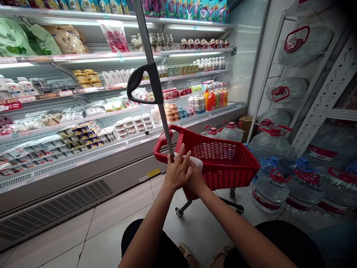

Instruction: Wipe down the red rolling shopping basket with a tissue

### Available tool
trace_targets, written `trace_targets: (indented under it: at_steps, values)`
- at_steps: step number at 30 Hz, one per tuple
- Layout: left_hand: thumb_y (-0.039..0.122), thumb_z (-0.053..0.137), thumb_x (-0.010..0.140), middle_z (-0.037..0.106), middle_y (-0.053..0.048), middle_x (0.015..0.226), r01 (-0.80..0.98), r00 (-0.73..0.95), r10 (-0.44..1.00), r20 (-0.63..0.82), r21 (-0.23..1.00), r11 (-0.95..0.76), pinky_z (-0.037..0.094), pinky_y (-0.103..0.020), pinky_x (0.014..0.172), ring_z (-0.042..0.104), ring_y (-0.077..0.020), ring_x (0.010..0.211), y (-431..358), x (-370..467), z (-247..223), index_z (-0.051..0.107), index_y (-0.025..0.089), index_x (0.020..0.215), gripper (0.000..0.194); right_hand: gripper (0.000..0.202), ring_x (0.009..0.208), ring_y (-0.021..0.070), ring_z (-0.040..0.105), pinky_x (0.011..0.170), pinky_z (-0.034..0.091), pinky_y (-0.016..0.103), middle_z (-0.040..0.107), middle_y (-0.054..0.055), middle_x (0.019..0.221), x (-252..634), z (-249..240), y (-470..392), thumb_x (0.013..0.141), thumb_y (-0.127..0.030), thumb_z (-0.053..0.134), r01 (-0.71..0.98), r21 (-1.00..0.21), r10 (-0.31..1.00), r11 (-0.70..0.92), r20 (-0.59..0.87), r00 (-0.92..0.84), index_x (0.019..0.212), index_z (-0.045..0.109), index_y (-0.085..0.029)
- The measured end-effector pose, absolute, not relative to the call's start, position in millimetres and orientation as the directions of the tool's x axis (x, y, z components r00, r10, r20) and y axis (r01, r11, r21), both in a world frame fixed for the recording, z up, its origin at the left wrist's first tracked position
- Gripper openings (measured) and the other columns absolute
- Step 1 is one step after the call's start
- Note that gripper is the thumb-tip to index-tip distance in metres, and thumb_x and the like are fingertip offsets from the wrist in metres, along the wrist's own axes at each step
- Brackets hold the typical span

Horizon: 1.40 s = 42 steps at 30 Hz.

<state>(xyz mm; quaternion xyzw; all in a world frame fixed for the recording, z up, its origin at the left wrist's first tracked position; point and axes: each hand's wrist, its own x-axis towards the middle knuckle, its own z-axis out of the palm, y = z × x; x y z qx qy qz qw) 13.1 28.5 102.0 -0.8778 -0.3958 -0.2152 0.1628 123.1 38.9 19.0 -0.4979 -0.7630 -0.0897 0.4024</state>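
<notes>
A small red shopping cart [231, 175] stands in front of me on wheels, with a grey metal pole [166, 126] rising from its near left corner. The pole carries a black loop-shaped plastic handle [143, 85]. My left hand [176, 172] lies at the basket's near rim beside the foot of the pole, its fingers stretched and apart. Right against it, my right hand [196, 180] is closed on a white cloth [197, 162] at the same rim. Part of the cloth and the rim beneath are hidden by my hands.
A refrigerated display case [131, 158] with several stocked shelves runs along the left and back. Large water bottles [270, 191] crowd the floor at right, beside a white metal rack [320, 93] with more bottles. A cardboard box [246, 123] stands behind the cart.
</notes>
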Motion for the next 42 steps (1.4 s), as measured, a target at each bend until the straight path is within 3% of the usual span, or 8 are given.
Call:
trace_targets:
  at_steps: [5, 8, 15, 22, 26, 30, 36, 42]
  values:
    - [0.034, 0.043, 0.102, 0.033, -0.005, 0.168, 0.787, 0.55, 0.619, 0.56, -0.102, -0.608, -0.005, -0.07, 0.126, 0.032, -0.0341, 0.155, 38.9, 15.1, 80.9, 0.026, 0.029, 0.165, 0.066, 0.078, 0.147, 0.0223, 0.044, 0.125, 0.034, 0.048, 0.046, 0.007, 0.162, 206.7, -11.7, 15.7, 0.092, -0.005, 0.032, 0.89, -0.205, 0.676, 0.407, 0.723, -0.143, 0.167, 0.017, -0.02]
    - [0.03, 0.042, 0.103, 0.037, -0.004, 0.166, 0.789, 0.531, 0.605, 0.593, -0.087, -0.608, -0.015, -0.071, 0.124, 0.028, -0.0329, 0.157, 39.8, 19.5, 71.5, 0.031, 0.03, 0.164, 0.062, 0.084, 0.148, 0.0226, 0.043, 0.125, 0.034, 0.049, 0.044, 0.007, 0.163, 273.3, -34.5, -6.4, 0.089, -0.003, 0.032, 0.943, -0.16, 0.705, 0.292, 0.703, -0.099, 0.168, 0.01, -0.022]
    - [0.023, 0.041, 0.1, 0.037, -0.01, 0.167, 0.769, 0.542, 0.602, 0.587, -0.058, -0.636, 0.009, -0.051, 0.134, 0.022, -0.0264, 0.159, 36.1, 41.1, 61.5, 0.033, 0.013, 0.162, 0.064, 0.072, 0.146, 0.0253, 0.045, 0.123, 0.035, 0.051, 0.052, 0.009, 0.157, 322.3, -44.7, -18.8, 0.095, -0.009, 0.031, 0.964, -0.221, 0.714, 0.149, 0.699, 0.05, 0.166, 0.025, -0.021]
    - [0.025, 0.045, 0.098, 0.048, -0.013, 0.16, 0.797, 0.518, 0.596, 0.613, -0.094, -0.596, 0.023, -0.049, 0.131, 0.035, -0.0271, 0.154, 30.5, 46.8, 52.5, 0.045, 0.01, 0.154, 0.058, 0.068, 0.142, 0.025, 0.049, 0.122, 0.036, 0.049, 0.053, 0.01, 0.156, 197.8, -5.4, 9.7, 0.096, -0.011, 0.034, 0.886, -0.25, 0.671, 0.392, 0.736, -0.089, 0.164, 0.03, -0.018]
    - [0.029, 0.046, 0.1, 0.037, -0.011, 0.167, 0.794, 0.541, 0.571, 0.617, -0.153, -0.588, 0.022, -0.048, 0.131, 0.03, -0.0274, 0.156, 28.6, 31.2, 54.6, 0.041, 0.013, 0.158, 0.06, 0.064, 0.139, 0.0258, 0.051, 0.121, 0.038, 0.047, 0.055, 0.01, 0.155, 184.6, -0.5, 10.4, 0.097, -0.011, 0.036, 0.888, -0.204, 0.654, 0.413, 0.745, -0.133, 0.161, 0.036, -0.016]
    - [0.028, 0.05, 0.099, 0.029, -0.007, 0.171, 0.807, 0.525, 0.579, 0.623, -0.148, -0.572, 0.02, -0.05, 0.132, 0.027, -0.0286, 0.158, 34.6, 12.3, 60.5, 0.039, 0.025, 0.161, 0.062, 0.073, 0.133, 0.0251, 0.056, 0.117, 0.042, 0.046, 0.058, 0.008, 0.151, 249.3, -22.7, -8.4, 0.092, -0.005, 0.036, 0.927, -0.13, 0.674, 0.352, 0.722, -0.155, 0.163, 0.032, -0.019]
    - [0.026, 0.049, 0.1, 0.035, -0.01, 0.168, 0.864, 0.412, 0.628, 0.661, -0.063, -0.5, 0.016, -0.054, 0.132, 0.026, -0.0315, 0.158, 43.5, 10.9, 60.6, 0.05, 0.022, 0.154, 0.054, 0.064, 0.132, 0.0276, 0.057, 0.116, 0.044, 0.051, 0.062, 0.011, 0.145, 359.6, -64.7, -50.2, 0.096, -0.01, 0.035, 0.979, -0.167, 0.692, 0.117, 0.721, 0.04, 0.159, 0.04, -0.019]
    - [0.04, 0.059, 0.097, 0.032, -0.005, 0.17, 0.843, 0.427, 0.66, 0.618, -0.008, -0.538, 0.005, -0.071, 0.127, 0.007, -0.0437, 0.16, 22.7, 55.2, 32.4, 0.049, 0.03, 0.155, 0.06, 0.062, 0.13, 0.0271, 0.058, 0.117, 0.042, 0.05, 0.064, 0.008, 0.142, 317.9, -55.5, -53.0, 0.096, -0.009, 0.034, 0.973, -0.197, 0.67, 0.123, 0.739, 0.065, 0.155, 0.045, -0.02]
